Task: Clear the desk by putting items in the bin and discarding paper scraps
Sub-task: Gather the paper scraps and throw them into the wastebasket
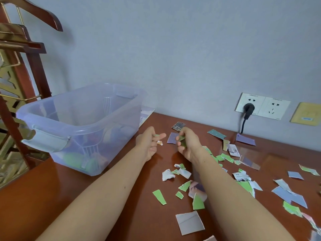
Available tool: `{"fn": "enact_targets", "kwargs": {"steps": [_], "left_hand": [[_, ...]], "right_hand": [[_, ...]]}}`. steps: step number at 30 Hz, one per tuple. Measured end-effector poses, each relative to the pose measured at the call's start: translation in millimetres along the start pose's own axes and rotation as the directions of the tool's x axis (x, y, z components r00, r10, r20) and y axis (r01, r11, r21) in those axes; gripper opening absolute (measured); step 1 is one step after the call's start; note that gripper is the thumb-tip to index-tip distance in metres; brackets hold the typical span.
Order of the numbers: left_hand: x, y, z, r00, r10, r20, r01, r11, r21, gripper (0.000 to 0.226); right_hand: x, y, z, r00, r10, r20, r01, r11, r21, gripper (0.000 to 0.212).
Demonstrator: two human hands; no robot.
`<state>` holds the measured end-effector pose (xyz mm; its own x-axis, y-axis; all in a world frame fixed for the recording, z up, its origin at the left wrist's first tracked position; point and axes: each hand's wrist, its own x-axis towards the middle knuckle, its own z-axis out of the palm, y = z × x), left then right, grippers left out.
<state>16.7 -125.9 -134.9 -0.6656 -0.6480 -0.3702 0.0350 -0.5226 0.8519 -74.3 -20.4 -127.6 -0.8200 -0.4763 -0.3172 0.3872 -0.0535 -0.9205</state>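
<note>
Both our hands hover just to the right of the translucent pale-blue plastic bin (52, 122), which stands on the reddish-brown wooden desk (139, 220). Our left hand (148, 145), the one nearer the bin, has its fingers curled and pinches a small greenish paper scrap (155, 135) between thumb and forefinger. A tiny white-and-orange scrap (159, 143) shows at its lower fingers, though we cannot tell whether it is held. Our right hand (189, 145), a little farther from the bin, closes its curled fingers round a bunch of green paper scraps (181, 139). Many torn green, white and grey-blue paper pieces (159, 197) lie scattered on the desk to the right of the bin, well apart from it. Through the bin's wall we see blurred coloured items (83, 160) on its floor. On the wall to the right of the bin, a black plug (248, 108) sits in a white socket.
</note>
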Motion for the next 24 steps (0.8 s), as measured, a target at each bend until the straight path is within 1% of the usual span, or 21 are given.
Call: {"fn": "enact_targets", "kwargs": {"steps": [2, 4, 5, 7, 9, 10, 11, 12, 13, 14, 15, 16, 18, 20, 21, 23, 24], "left_hand": [[2, -1, 4, 0.999, 0.009, -0.037, -0.008, 0.999, 0.033, 0.007], [2, -1, 6, 0.998, 0.047, -0.035, -0.041, 0.987, 0.155, 0.009], [2, -2, 8, 0.997, 0.078, -0.027, -0.069, 0.969, 0.237, 0.009], [2, -2, 10, 0.984, 0.180, 0.001, -0.168, 0.914, 0.370, 0.009], [5, -5, 11, 0.952, 0.303, 0.038, -0.286, 0.840, 0.462, 0.017], [8, -6, 10, 0.926, 0.373, 0.059, -0.345, 0.773, 0.533, 0.023], [10, -7, 8, 0.895, 0.439, 0.084, -0.389, 0.673, 0.629, 0.028], [12, -8, 6, 0.870, 0.483, 0.105, -0.397, 0.557, 0.730, 0.031], [12, -9, 3, 0.851, 0.513, 0.112, -0.377, 0.447, 0.811, 0.033], [12, -11, 1, 0.840, 0.532, 0.108, -0.347, 0.373, 0.861, 0.033], [10, -12, 0, 0.832, 0.546, 0.101, -0.324, 0.329, 0.887, 0.033], [8, -14, 0, 0.826, 0.556, 0.094, -0.307, 0.304, 0.902, 0.033], [10, -19, 1, 0.812, 0.577, 0.094, -0.290, 0.259, 0.921, 0.034], [15, -21, 1, 0.804, 0.583, 0.116, -0.279, 0.197, 0.940, 0.035], [16, -19, 1, 0.805, 0.578, 0.136, -0.278, 0.163, 0.947, 0.030], [22, -18, -4, 0.825, 0.536, 0.179, -0.272, 0.098, 0.957, 0.012], [25, -18, -6, 0.837, 0.509, 0.203, -0.263, 0.048, 0.964, 0.021]], "right_hand": [[5, -4, -4, 1.000, 0.021, -0.004, -0.021, 0.999, 0.027, 0.010], [9, -8, -7, 0.999, 0.035, -0.001, -0.035, 0.999, 0.036, 0.009], [9, -11, -9, 1.000, 0.026, 0.003, -0.026, 1.000, 0.011, 0.011], [12, -12, -12, 0.999, -0.034, 0.011, 0.035, 0.992, -0.119, 0.022], [17, -11, -12, 0.994, -0.106, 0.035, 0.112, 0.947, -0.301, 0.030], [21, -9, -11, 0.989, -0.142, 0.049, 0.149, 0.908, -0.392, 0.029], [25, -8, -10, 0.980, -0.190, 0.056, 0.193, 0.852, -0.486, 0.026], [30, -7, -9, 0.966, -0.252, 0.063, 0.240, 0.774, -0.586, 0.023], [34, -6, -9, 0.947, -0.311, 0.076, 0.276, 0.674, -0.685, 0.020], [36, -4, -9, 0.935, -0.343, 0.087, 0.284, 0.579, -0.764, 0.016], [37, -1, -10, 0.934, -0.345, 0.094, 0.269, 0.504, -0.821, 0.011], [38, 2, -11, 0.938, -0.336, 0.091, 0.246, 0.454, -0.856, 0.015], [39, 6, -13, 0.942, -0.328, 0.073, 0.204, 0.388, -0.899, 0.037], [39, 6, -10, 0.936, -0.345, 0.066, 0.181, 0.311, -0.933, 0.046], [40, 5, -9, 0.938, -0.341, 0.065, 0.165, 0.271, -0.948, 0.047], [43, 2, -4, 0.953, -0.299, 0.056, 0.124, 0.213, -0.969, 0.046], [43, 0, -2, 0.961, -0.274, 0.047, 0.104, 0.196, -0.975, 0.045]]}}
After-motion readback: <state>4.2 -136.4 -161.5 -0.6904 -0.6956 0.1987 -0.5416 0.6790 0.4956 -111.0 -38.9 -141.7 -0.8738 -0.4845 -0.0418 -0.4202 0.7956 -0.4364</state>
